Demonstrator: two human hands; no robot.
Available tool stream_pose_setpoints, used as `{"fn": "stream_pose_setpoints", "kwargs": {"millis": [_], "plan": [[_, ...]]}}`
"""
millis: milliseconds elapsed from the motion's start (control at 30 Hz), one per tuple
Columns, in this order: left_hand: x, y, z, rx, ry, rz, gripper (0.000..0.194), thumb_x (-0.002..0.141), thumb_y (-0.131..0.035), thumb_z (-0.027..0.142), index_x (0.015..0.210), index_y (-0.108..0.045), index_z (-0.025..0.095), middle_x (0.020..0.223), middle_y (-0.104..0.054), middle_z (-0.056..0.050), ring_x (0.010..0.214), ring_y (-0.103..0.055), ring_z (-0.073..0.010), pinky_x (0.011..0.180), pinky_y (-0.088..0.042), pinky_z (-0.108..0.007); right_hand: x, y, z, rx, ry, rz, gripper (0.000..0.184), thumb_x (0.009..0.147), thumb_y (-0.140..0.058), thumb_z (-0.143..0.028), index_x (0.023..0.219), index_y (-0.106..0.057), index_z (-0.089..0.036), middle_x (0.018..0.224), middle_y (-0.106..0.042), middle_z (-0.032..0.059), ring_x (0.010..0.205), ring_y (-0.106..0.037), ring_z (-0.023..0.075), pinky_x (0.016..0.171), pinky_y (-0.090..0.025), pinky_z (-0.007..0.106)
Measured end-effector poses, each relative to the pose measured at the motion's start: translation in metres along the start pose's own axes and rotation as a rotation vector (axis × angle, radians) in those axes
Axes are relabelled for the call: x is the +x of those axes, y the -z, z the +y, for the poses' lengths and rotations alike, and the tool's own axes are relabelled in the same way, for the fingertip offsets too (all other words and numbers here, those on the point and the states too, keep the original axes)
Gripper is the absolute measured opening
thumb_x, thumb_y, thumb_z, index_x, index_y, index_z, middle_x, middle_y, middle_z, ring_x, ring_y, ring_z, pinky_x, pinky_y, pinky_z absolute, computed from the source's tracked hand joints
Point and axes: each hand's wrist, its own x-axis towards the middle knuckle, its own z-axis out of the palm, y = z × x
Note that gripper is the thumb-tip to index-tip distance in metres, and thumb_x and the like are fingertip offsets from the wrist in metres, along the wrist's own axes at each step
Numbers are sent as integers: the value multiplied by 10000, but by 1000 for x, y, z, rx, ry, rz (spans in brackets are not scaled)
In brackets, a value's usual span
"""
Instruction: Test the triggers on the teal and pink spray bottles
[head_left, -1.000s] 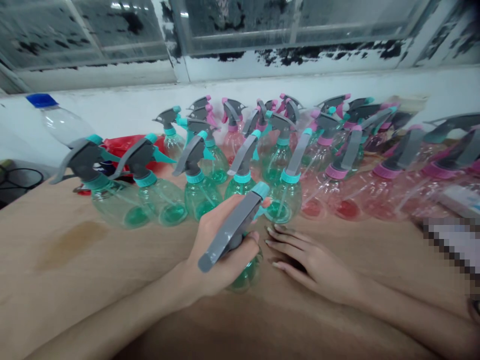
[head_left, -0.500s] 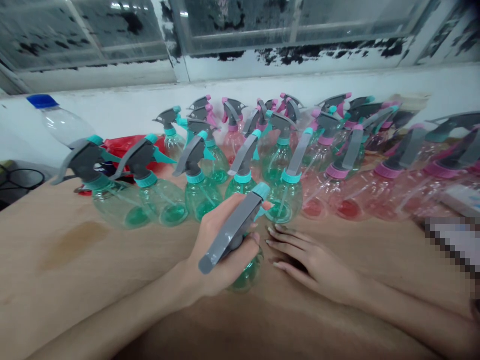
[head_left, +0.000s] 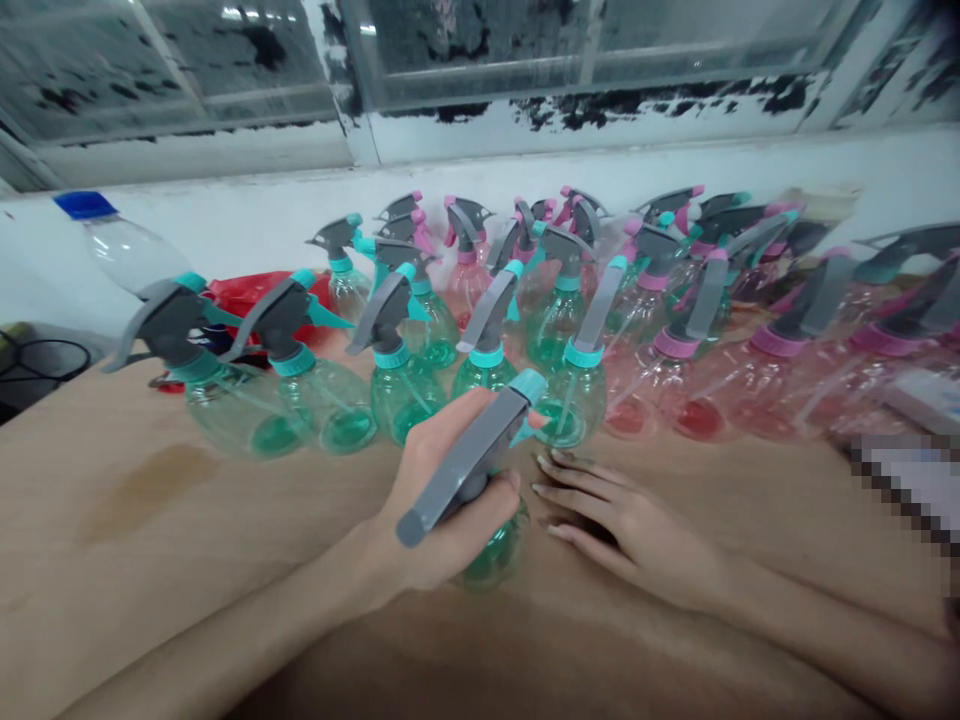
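My left hand (head_left: pixel 442 480) is wrapped around the neck of a green spray bottle (head_left: pixel 495 550) with a grey and turquoise trigger head. The bottle stands at the front middle of the table, its nozzle pointing away to the upper right; the hand hides its collar and much of its body. To the right, my right hand (head_left: pixel 630 525) lies palm down on the table, fingers apart and holding nothing. Just beyond both hands is a row of green spray bottles (head_left: pixel 341 400), which continues rightward with pink spray bottles (head_left: pixel 694 400).
More spray bottles in both colours crowd behind the front row, up to the white wall. At the left are a large clear bottle with a blue cap (head_left: pixel 86 205), a red plastic bag (head_left: pixel 259 292) and a brown stain on the wooden table (head_left: pixel 67 500). A blurred-out object (head_left: pixel 911 490) lies at the right.
Almost nothing differs. The held spray bottle's nozzle has shifted very slightly to the right; my right hand has stayed in place.
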Motion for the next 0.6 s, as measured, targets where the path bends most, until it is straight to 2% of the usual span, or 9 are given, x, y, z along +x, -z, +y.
{"fn": "stream_pose_setpoints", "kwargs": {"millis": [100,300,600], "plan": [[-2,-2,0,27,-13,27,300,715,-505,178,973,-628,269,792,-589,5,612,-534,-167,649,-519,-318,0,0,0,6,-1,-4,373,951,-532,-308,1309,-590,-220,1403,-562,85,1352,-447,252,1093,-425,481],[-4,-6,-3,95,-52,92,156,739,-494,173,851,-580,240,735,-571,10,628,-549,-168,604,-497,-300,0,0,-1,13,3,19,387,944,-542,-303,1325,-579,-245,1392,-572,76,1346,-454,257,1083,-432,491],[-4,-5,-3,77,-28,80,118,743,-505,190,837,-542,249,734,-574,14,623,-551,-165,608,-496,-299,0,1,-1,0,-4,-6,375,952,-528,-313,1312,-588,-223,1408,-557,84,1355,-442,252,1096,-419,483]]}}
